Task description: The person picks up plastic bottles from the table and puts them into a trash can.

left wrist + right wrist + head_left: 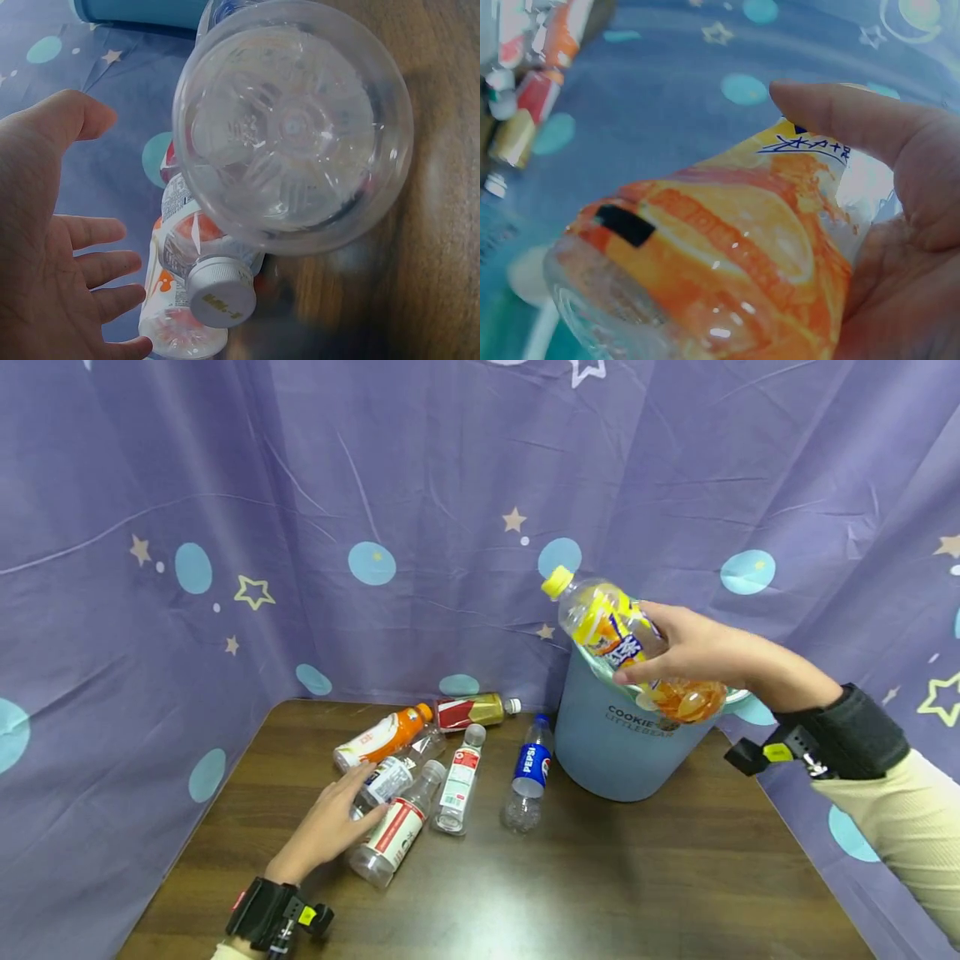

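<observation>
Holding the yellow-capped orange drink bottle at the mouth of the blue Cookie Littlebear bucket, the right hand has its thumb and fingers wrapped around the bottle's middle. The bottle is tilted, cap up to the left and base down to the right, overlapping the rim in the head view; whether any part is below the rim is hard to tell. The step in hand looks like placing this bottle into the bucket, which would call for bringing it squarely over the opening, then loosening the fingers.

The left hand is empty, fingers extended and thumb spread, near the red-and-cream-labelled clear bottle and the white-labelled clear bottle. Its wrist view shows a gap between the palm and these bottles. Either seems a likely next pick, needing the fingers to close around its body without rolling its neighbour.

Also lying on the table are the orange-sleeved bottle, the red-and-gold bottle, the slim clear bottle and, nearest the bucket, the Pepsi bottle.
</observation>
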A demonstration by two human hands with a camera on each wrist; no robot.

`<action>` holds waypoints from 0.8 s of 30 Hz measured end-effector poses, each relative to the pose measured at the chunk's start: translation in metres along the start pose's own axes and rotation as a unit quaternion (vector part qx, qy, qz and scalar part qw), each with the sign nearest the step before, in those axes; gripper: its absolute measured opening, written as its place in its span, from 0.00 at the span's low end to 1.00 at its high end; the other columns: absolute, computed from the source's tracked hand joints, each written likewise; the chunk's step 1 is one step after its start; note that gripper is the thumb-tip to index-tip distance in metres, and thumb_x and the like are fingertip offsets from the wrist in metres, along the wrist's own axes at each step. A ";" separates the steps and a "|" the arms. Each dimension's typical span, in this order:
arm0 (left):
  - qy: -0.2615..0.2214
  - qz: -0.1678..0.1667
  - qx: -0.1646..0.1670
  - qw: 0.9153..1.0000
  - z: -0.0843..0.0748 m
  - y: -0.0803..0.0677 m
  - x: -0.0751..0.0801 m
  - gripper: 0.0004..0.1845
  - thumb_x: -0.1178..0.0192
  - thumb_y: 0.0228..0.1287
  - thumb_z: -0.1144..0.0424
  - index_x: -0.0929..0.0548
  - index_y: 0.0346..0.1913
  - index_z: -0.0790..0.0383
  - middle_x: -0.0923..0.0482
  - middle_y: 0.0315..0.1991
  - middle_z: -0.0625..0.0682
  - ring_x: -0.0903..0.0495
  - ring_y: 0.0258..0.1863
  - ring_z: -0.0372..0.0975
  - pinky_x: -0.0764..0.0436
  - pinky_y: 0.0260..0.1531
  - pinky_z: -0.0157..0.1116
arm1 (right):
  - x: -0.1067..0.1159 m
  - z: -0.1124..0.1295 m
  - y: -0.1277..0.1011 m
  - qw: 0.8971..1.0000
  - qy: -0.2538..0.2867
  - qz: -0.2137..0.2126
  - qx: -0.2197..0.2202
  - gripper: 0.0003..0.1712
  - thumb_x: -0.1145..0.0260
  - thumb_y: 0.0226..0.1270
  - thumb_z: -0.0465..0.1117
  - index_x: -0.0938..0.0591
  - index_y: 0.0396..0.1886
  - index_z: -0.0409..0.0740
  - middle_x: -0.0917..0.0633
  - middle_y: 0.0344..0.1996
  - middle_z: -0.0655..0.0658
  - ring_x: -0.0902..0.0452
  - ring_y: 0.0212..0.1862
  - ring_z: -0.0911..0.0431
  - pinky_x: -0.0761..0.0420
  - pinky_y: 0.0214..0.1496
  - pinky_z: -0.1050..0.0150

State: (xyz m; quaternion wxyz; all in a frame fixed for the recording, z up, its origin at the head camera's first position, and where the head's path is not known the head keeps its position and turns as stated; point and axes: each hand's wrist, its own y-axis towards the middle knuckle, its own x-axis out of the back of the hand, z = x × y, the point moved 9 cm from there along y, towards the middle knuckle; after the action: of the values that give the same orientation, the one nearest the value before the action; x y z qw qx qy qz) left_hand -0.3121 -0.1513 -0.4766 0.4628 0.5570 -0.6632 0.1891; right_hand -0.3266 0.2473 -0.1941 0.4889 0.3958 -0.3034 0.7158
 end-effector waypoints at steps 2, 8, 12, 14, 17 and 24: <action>0.001 0.000 0.001 1.000 0.001 -0.001 0.001 0.41 0.36 0.68 0.47 0.35 0.75 0.67 0.35 0.75 0.66 0.37 0.75 0.61 0.40 0.70 0.66 | 0.015 -0.003 0.003 1.000 0.013 -0.017 -0.014 0.36 0.23 0.61 0.43 0.30 0.64 0.41 0.16 0.48 0.41 0.19 0.42 0.54 0.18 0.43 0.61; -0.004 0.004 0.013 1.000 0.006 -0.005 0.001 0.42 0.36 0.69 0.46 0.37 0.77 0.65 0.37 0.76 0.64 0.38 0.76 0.60 0.41 0.71 0.67 | 0.053 -0.022 0.013 0.996 0.042 -0.054 -0.051 0.36 0.26 0.64 0.43 0.34 0.65 0.40 0.17 0.43 0.48 0.19 0.39 0.57 0.17 0.40 0.61; -0.007 0.004 0.018 1.000 0.007 -0.007 0.002 0.42 0.36 0.69 0.47 0.38 0.78 0.64 0.38 0.77 0.64 0.38 0.76 0.60 0.41 0.70 0.67 | 0.073 -0.038 0.021 0.993 0.058 -0.078 -0.064 0.38 0.25 0.64 0.44 0.36 0.65 0.39 0.18 0.41 0.53 0.20 0.39 0.60 0.18 0.40 0.63; -0.008 -0.001 0.016 1.000 0.006 -0.008 0.003 0.42 0.36 0.68 0.47 0.37 0.77 0.64 0.37 0.76 0.65 0.37 0.75 0.61 0.40 0.70 0.67 | 0.080 -0.047 0.026 0.992 0.066 -0.086 -0.072 0.38 0.25 0.63 0.45 0.36 0.64 0.40 0.19 0.41 0.54 0.20 0.39 0.61 0.18 0.40 0.63; -0.010 -0.006 0.013 1.000 0.005 -0.009 0.005 0.42 0.36 0.68 0.47 0.37 0.77 0.64 0.37 0.76 0.65 0.36 0.74 0.62 0.39 0.69 0.68 | 0.087 -0.060 0.035 0.990 0.074 -0.094 -0.073 0.35 0.25 0.63 0.45 0.34 0.61 0.43 0.19 0.39 0.57 0.20 0.39 0.62 0.18 0.41 0.64; -0.010 -0.002 0.016 1.000 0.004 -0.010 0.004 0.42 0.37 0.69 0.44 0.37 0.77 0.63 0.37 0.76 0.64 0.38 0.75 0.61 0.40 0.69 0.68 | 0.092 -0.089 0.056 0.992 0.065 -0.089 -0.054 0.32 0.25 0.63 0.41 0.34 0.60 0.42 0.20 0.39 0.59 0.22 0.39 0.64 0.21 0.41 0.67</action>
State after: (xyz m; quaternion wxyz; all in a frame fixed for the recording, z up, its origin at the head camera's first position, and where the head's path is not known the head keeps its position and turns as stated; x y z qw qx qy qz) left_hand -0.3044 -0.1595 -0.4780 0.4471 0.5679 -0.6635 0.1933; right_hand -0.4224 0.3436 -0.1615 0.5900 0.3465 -0.2729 0.6763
